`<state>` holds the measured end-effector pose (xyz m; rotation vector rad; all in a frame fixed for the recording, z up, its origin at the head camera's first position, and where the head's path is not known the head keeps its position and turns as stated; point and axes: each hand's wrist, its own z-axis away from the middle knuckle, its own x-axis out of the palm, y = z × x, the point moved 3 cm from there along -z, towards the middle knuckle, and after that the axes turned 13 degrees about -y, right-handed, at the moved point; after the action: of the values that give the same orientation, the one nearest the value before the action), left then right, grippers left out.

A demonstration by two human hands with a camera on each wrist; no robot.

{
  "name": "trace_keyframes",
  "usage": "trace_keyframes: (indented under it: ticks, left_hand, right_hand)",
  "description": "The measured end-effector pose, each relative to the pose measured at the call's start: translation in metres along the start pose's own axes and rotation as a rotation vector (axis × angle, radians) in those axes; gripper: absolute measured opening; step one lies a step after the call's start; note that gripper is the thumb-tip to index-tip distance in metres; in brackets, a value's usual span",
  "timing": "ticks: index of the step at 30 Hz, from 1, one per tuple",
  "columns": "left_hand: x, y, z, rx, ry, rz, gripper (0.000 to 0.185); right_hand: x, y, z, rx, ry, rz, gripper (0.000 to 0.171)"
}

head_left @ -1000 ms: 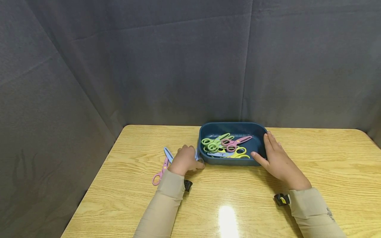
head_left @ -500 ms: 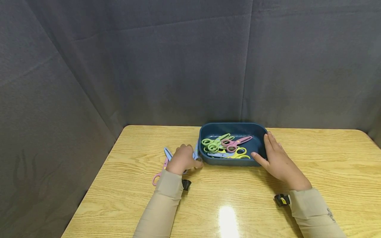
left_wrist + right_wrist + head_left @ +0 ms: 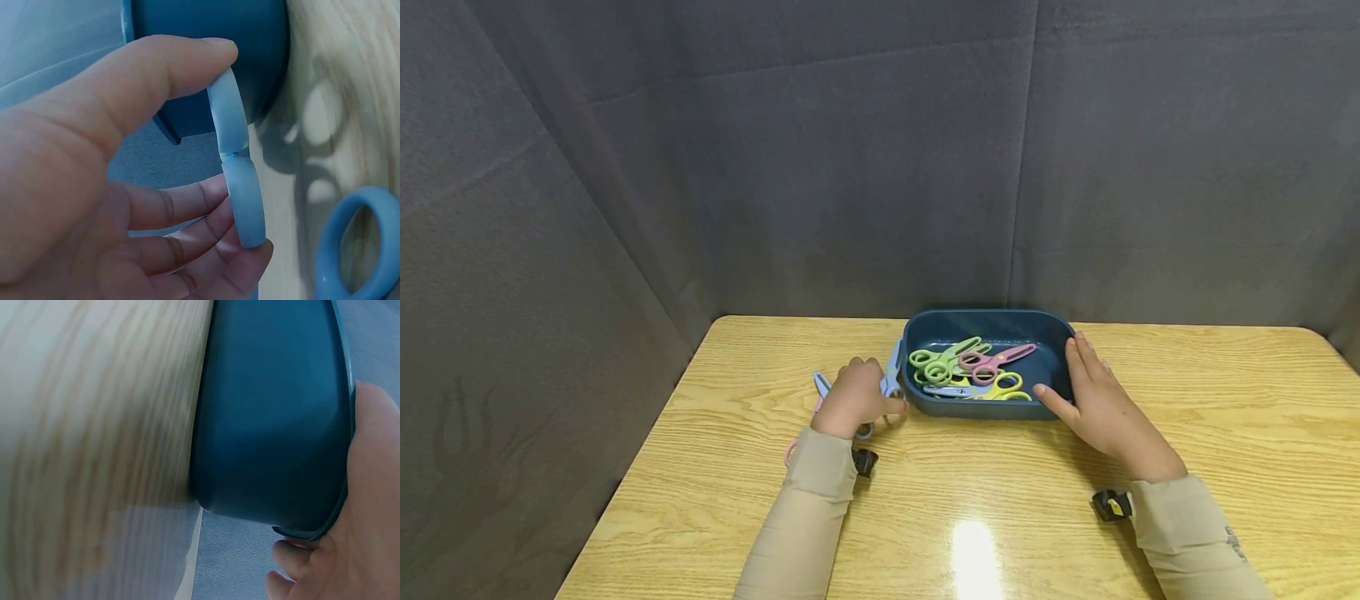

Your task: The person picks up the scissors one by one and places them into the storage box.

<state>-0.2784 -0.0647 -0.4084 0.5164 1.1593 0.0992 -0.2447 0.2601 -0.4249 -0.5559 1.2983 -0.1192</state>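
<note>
The head view shows the left hand (image 3: pixel 855 398) just left of the blue tray (image 3: pixel 985 407), blocking its grip; the left wrist view shows thumb and fingers pinching the light-blue scissors (image 3: pixel 236 164) by the handle loops. The right hand (image 3: pixel 1093 400), fingers straight, rests against the tray's right wall.

I wear long beige sleeves on both arms; they run up from the bottom edge of the head view and end at my wrists. The right sleeve (image 3: pixel 1187 533), at lower right, carries a small grey mark near its outer edge. Under each wrist sits a small black device: the one by my left wrist (image 3: pixel 865 461), lower centre-left, is plain black, and the one by my right wrist (image 3: pixel 1110 504) shows a yellow spot. My hands are bare.
</note>
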Motion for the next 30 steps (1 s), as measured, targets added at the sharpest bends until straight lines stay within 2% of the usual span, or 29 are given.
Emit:
trace_keyframes:
  ticks: [7, 16, 30]
  left_hand:
    - [-0.004, 0.000, 0.003, -0.011, 0.001, 0.032, 0.057]
    - [-0.010, 0.000, 0.008, -0.020, 0.042, 0.068, 0.053]
    - [-0.018, 0.003, 0.012, 0.046, 0.170, 0.083, 0.045]
  right_hand:
    - [-0.001, 0.000, 0.000, 0.000, -0.003, -0.001, 0.100]
    - [-0.001, 0.000, 0.000, 0.000, -0.011, -0.021, 0.100]
    - [-0.002, 0.000, 0.001, -0.005, -0.017, -0.017, 0.100]
